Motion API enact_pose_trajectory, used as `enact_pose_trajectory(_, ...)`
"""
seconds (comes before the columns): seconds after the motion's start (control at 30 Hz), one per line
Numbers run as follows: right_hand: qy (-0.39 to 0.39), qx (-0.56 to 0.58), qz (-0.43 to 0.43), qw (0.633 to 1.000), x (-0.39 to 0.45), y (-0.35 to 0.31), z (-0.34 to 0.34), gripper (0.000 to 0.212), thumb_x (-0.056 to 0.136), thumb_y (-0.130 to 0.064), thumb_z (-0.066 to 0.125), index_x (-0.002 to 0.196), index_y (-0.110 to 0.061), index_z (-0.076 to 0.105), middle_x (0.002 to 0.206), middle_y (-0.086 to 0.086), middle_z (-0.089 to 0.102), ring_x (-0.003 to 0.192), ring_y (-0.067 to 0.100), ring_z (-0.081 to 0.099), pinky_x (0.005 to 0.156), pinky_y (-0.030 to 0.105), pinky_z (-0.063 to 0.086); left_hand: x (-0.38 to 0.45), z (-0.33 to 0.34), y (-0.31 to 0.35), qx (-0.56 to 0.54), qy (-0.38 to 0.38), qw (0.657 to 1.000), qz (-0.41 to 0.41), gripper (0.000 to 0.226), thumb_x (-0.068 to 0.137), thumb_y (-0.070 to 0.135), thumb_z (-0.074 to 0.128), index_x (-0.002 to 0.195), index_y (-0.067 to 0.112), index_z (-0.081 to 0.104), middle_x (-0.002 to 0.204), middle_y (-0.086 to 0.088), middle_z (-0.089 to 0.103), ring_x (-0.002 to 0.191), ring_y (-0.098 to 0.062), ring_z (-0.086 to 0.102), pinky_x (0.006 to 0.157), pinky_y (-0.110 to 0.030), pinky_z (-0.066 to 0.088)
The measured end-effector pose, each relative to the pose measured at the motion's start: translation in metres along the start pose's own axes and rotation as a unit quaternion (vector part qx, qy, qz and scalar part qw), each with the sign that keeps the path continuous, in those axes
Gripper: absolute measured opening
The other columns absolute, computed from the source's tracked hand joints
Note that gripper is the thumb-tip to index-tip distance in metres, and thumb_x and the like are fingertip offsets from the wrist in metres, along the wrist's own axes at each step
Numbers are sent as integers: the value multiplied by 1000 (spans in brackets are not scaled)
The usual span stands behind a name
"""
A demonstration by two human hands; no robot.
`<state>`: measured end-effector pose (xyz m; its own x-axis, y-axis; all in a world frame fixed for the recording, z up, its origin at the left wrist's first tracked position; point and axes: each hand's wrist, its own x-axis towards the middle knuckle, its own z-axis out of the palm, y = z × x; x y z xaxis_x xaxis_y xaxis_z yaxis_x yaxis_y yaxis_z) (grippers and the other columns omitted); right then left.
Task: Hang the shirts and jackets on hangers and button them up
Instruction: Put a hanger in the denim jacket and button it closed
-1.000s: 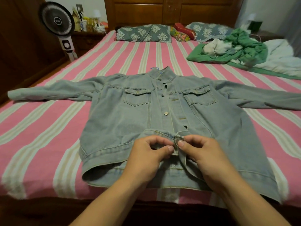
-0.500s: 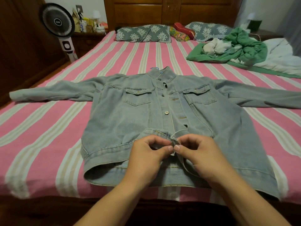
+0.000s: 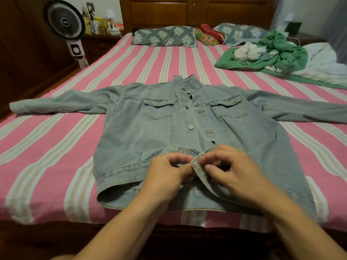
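Note:
A light blue denim jacket (image 3: 146,132) lies face up on the bed, sleeves spread to both sides, collar pointing away from me. A bit of blue hanger (image 3: 178,76) pokes out behind the collar. One silver button (image 3: 191,127) shows on the placket, which gapes below it. My left hand (image 3: 169,173) pinches the left front edge near the hem. My right hand (image 3: 232,171) pinches the right front edge, folded up so a buttonhole faces me. The two edges meet between my thumbs. The button under my fingers is hidden.
The bed (image 3: 56,151) has a pink and white striped cover. A heap of green and white clothes (image 3: 270,53) lies at the back right, pillows (image 3: 165,36) at the headboard. A standing fan (image 3: 65,21) and a cluttered nightstand (image 3: 101,25) are at the far left.
My right hand has folded the right front edge further up and over toward the left hand. The jacket's body and sleeves lie as before.

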<state>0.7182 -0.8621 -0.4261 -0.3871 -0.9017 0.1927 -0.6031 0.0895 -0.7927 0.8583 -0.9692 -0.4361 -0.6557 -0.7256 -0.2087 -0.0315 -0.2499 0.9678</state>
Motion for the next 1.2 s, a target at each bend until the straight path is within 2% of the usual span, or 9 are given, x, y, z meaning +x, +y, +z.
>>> enact_pose_trajectory(0.13, -26, 27, -36, 999, 2, 1, -7, 22, 83, -5, 78, 86, -27, 79, 88, -5, 66, 76, 17, 67, 65, 35, 59, -2, -2, 5, 8, -27, 999, -18, 14, 77, 4, 82, 69, 15, 78, 69, -13, 70, 71, -27, 65, 74, -33, 57)
enact_pose_trajectory(0.33, 3, -113, -136, 984, 5, 4, 6, 19, 79, -13, 83, 90, -23, 71, 84, -15, 61, 79, 4, 61, 71, 10, 43, -2, -8, 7, 14, -15, 1000, -22, 17, 76, -2, 82, 71, 12, 75, 59, -9, 64, 71, -31, 62, 94, -58, 53)
enact_pose_trajectory(0.4, 10, -124, -152, 980, 3, 5, 10, 20, 79, -13, 81, 92, -23, 69, 85, -17, 57, 78, 0, 58, 71, 9, 41, -2, -9, 6, 22, -8, 1000, -20, 15, 77, -4, 81, 81, 8, 72, 51, -2, 59, 59, -24, 60, 91, -56, 55)
enact_pose_trajectory(0.57, 47, -170, -185, 967, -4, 11, 22, 16, 85, -16, 73, 98, -23, 67, 90, -12, 56, 77, 3, 55, 69, 25, 50, -6, -7, 5, 3, -6, 1000, -21, 15, 84, -13, 66, 90, 0, 69, 62, -8, 62, 53, -13, 61, 61, -25, 58)
enact_pose_trajectory(0.67, 74, -169, -201, 962, -7, 13, 27, 14, 89, -17, 69, 103, -20, 68, 91, -6, 58, 78, 11, 59, 67, 33, 52, -5, -9, -1, 69, -2, 997, 33, 20, 83, -7, 70, 96, 8, 73, 67, -15, 60, 67, -24, 61, 75, -40, 58)
enact_pose_trajectory(0.83, 62, -157, -214, 962, -7, 15, 24, 18, 96, -24, 60, 110, -20, 70, 96, -4, 59, 81, 11, 62, 68, 34, 54, -10, -9, -3, 88, -25, 994, 58, 29, 80, 1, 80, 104, 16, 73, 64, 4, 58, 65, -11, 53, 66, -20, 48)
enact_pose_trajectory(0.93, 61, -149, -224, 961, -8, 14, 28, 16, 97, -18, 63, 110, -19, 70, 99, -3, 61, 87, 13, 64, 73, 34, 54, -8, -9, -5, 53, 20, 998, 32, 22, 82, 0, 79, 99, 13, 73, 60, -3, 57, 61, -16, 54, 65, -24, 50)
enact_pose_trajectory(1.07, 63, -147, -218, 963, -5, 16, 20, 13, 95, -17, 66, 106, -18, 73, 98, -5, 63, 85, 11, 64, 71, 32, 53, -8, -10, 1, -13, 22, 999, -25, 18, 85, -11, 71, 93, 6, 72, 72, -18, 64, 68, -26, 60, 76, -37, 57)
enact_pose_trajectory(1.2, 35, -224, -260, 938, 1, 18, 15, 12, 95, -22, 64, 103, -18, 72, 96, -3, 66, 79, 16, 66, 63, 35, 56, -7, -7, -2, 32, 45, 998, -14, 20, 84, -9, 73, 87, 11, 72, 55, -2, 61, 64, -23, 63, 83, -46, 60)
